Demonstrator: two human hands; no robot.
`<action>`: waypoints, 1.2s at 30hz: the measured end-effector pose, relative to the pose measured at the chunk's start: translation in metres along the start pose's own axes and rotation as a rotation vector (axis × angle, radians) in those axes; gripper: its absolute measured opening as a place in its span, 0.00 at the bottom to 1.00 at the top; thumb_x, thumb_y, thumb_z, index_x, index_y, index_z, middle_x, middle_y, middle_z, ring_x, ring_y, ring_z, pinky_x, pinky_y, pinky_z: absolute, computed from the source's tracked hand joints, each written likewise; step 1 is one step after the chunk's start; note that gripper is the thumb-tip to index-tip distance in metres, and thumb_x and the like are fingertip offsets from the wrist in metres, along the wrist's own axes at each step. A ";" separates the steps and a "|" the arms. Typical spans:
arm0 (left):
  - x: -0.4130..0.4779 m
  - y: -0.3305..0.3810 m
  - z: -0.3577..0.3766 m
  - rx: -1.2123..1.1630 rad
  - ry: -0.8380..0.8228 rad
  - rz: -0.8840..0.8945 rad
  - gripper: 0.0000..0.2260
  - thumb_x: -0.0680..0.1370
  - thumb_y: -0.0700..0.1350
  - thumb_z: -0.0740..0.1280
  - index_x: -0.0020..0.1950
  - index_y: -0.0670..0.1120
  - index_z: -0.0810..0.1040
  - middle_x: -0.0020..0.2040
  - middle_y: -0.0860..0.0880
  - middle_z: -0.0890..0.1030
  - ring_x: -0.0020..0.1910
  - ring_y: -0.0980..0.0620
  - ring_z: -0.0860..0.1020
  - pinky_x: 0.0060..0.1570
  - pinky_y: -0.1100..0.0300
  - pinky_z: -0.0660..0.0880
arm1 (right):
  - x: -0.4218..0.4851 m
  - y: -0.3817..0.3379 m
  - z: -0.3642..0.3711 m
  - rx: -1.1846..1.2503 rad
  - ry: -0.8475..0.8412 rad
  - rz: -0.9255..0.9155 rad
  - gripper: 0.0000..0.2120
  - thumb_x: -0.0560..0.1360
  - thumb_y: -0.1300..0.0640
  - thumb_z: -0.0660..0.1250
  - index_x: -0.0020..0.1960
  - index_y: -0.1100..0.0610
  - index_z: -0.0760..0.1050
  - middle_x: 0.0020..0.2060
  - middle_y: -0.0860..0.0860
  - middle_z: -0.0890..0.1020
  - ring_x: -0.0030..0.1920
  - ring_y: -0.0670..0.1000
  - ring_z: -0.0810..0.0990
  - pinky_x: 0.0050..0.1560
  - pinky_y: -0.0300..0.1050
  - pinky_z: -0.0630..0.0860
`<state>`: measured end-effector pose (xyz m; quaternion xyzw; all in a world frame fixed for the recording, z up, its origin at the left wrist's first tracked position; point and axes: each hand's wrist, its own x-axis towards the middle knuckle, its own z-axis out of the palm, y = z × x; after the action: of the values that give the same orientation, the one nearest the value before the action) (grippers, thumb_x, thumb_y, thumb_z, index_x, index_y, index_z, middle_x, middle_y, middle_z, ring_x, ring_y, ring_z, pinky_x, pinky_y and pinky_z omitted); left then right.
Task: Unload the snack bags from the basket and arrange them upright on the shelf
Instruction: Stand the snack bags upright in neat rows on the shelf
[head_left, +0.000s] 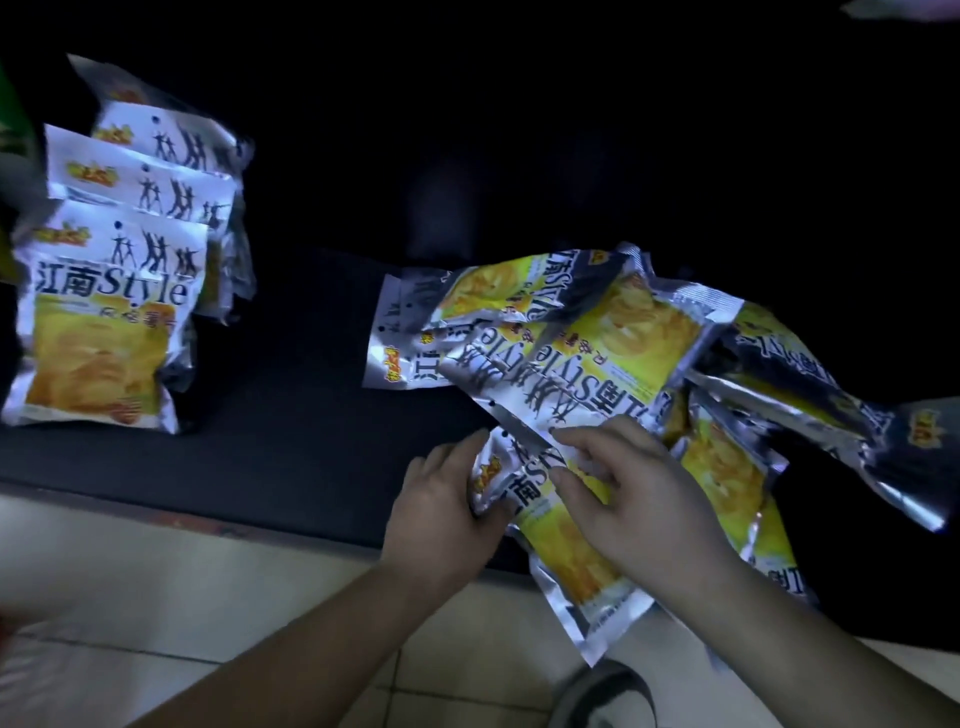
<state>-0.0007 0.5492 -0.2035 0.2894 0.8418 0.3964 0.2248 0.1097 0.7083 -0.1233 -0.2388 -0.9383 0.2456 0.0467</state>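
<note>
Head view: one snack bag (563, 545) lies flat at the front edge of the shelf (311, 415), just below a loose heap of bags (597, 332). The left hand (441, 501) grips its top corner with curled fingers. The right hand (628, 493) rests on it with fingers bent, and I cannot tell whether it pinches. A row of upright bags (104, 322) stands at the shelf's far left.

The single view sits on the person's head and faces forward and steeply down, along both forearms, onto the dark shelf (291, 415), with a strip of tiled floor (156, 597) along the lower edge. It is close: the left hand (441, 493) and right hand (623, 488), both holding a snack bag (566, 551), fill the lower middle. The wide lens also takes in the upright bags (104, 322) at far left and the loose pile (597, 338) at right.
</note>
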 end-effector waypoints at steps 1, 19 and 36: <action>0.006 0.003 0.004 0.024 -0.011 -0.026 0.32 0.74 0.54 0.72 0.77 0.58 0.67 0.60 0.55 0.76 0.58 0.50 0.71 0.56 0.57 0.72 | -0.004 0.005 -0.002 -0.037 0.002 -0.025 0.18 0.77 0.41 0.65 0.65 0.44 0.77 0.57 0.38 0.76 0.58 0.46 0.77 0.49 0.55 0.81; -0.005 -0.016 -0.112 -0.611 0.200 -0.289 0.09 0.76 0.35 0.70 0.37 0.43 0.77 0.34 0.47 0.75 0.36 0.49 0.72 0.40 0.54 0.68 | 0.022 0.002 0.016 -0.357 -0.013 -0.024 0.24 0.75 0.39 0.61 0.67 0.47 0.78 0.57 0.49 0.80 0.64 0.56 0.72 0.57 0.56 0.78; -0.004 -0.052 -0.236 -0.810 0.402 -0.283 0.09 0.78 0.40 0.73 0.54 0.53 0.81 0.45 0.41 0.86 0.45 0.38 0.86 0.40 0.43 0.84 | 0.083 -0.166 0.085 0.816 -0.333 0.166 0.19 0.72 0.60 0.78 0.51 0.47 0.70 0.41 0.45 0.81 0.47 0.51 0.83 0.51 0.49 0.82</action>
<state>-0.1576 0.3932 -0.1061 -0.0215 0.6775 0.7063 0.2040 -0.0518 0.5833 -0.1205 -0.2324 -0.7370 0.6337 -0.0345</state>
